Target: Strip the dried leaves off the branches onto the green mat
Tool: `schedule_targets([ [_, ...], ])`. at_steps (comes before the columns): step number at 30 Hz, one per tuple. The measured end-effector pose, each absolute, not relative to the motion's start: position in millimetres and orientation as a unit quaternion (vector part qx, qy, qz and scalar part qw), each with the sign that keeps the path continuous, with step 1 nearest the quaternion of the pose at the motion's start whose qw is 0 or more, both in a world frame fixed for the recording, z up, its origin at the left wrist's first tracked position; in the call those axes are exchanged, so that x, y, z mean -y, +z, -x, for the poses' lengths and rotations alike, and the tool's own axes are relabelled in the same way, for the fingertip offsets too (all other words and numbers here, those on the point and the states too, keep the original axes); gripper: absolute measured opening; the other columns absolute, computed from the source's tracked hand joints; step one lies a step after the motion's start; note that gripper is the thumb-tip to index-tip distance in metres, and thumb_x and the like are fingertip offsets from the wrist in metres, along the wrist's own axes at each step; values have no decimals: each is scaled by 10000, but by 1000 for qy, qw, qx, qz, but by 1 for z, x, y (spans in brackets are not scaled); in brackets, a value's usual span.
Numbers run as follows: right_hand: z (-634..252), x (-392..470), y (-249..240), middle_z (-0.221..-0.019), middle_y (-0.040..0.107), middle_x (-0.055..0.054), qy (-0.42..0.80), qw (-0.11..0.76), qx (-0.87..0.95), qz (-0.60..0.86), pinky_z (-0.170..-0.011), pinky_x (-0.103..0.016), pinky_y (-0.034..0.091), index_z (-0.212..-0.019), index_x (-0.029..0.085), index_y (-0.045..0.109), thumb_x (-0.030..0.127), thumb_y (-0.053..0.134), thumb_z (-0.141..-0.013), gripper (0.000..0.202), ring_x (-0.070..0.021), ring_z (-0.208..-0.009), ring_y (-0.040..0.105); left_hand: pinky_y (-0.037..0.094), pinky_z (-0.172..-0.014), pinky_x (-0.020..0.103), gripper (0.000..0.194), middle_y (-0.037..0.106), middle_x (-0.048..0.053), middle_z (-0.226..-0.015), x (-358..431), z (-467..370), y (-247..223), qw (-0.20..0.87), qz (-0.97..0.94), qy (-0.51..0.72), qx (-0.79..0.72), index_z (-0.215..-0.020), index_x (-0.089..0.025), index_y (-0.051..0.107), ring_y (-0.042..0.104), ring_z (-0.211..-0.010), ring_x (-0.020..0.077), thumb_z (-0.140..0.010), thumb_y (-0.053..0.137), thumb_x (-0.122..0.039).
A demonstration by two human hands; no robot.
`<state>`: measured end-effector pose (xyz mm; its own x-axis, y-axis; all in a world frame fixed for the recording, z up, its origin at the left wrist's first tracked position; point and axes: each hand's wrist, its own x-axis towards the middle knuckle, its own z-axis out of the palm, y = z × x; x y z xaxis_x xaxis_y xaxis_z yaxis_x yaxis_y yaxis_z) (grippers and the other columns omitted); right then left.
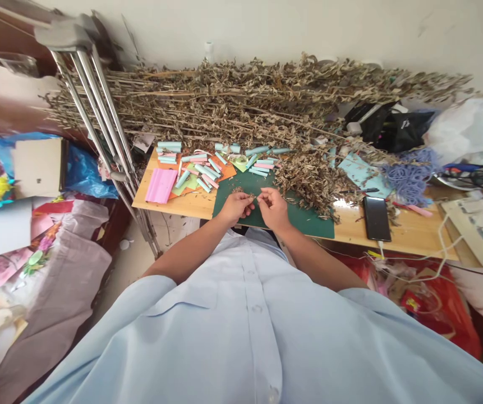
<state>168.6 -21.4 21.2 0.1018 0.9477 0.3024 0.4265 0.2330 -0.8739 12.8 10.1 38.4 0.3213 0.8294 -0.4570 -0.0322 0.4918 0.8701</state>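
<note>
My left hand [236, 208] and my right hand [274, 209] meet over the dark green mat [317, 224], fingertips pinched and a small gap between them. Small brown bits show at the left fingertips; what either pinch holds is too small to make out. Just beyond the right hand lies a heap of dried leaves [308, 182], part of it on the mat. Left of the mat are several rolled paper tubes [203, 170] in pale blue and pink, on orange and green paper sheets. A stack of pink paper [160, 186] lies beside them.
Long dried plant stalks [224, 95] cover the table's back along the wall. At right are a phone [376, 219] on a white cable, purple yarn [410, 174] and a power strip [481, 230]. Metal crutches [106, 129] lean at the table's left end.
</note>
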Motion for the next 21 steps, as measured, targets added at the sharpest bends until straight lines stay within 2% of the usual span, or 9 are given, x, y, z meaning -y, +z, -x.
schedule_targets([
  [3, -170, 21, 28, -993, 713, -66, 218, 455, 667, 548, -789, -353, 573, -1251, 223, 551, 332, 532, -963, 309, -197, -846, 682, 278, -373, 171, 179, 636, 11, -668, -8, -13, 40, 692, -418, 298, -508, -771, -149, 588, 523, -447, 60, -854, 667, -287],
  [9, -181, 14, 44, -1069, 718, -105, 161, 302, 789, 511, -937, -423, 547, -1318, 204, 544, 256, 445, -987, 349, -262, -1032, 673, 289, -392, 177, 157, 647, 17, -673, -7, -12, 40, 683, -453, 284, -498, -748, -147, 597, 520, -457, 56, -850, 649, -255],
  [16, -185, 14, 43, -1074, 712, -111, 149, 286, 808, 494, -944, -441, 549, -1342, 205, 533, 277, 380, -1020, 364, -267, -1037, 671, 286, -400, 177, 128, 662, 22, -698, -10, -9, 42, 714, -434, 259, -484, -795, -150, 604, 546, -479, 66, -825, 669, -256],
  [21, -187, 14, 41, -1134, 703, -127, 139, 281, 813, 491, -954, -455, 547, -1357, 199, 527, 255, 370, -1016, 380, -277, -1070, 662, 258, -384, 178, 268, 651, 19, -683, -11, -9, 42, 732, -411, 266, -473, -804, -162, 582, 546, -467, 72, -862, 664, -410],
])
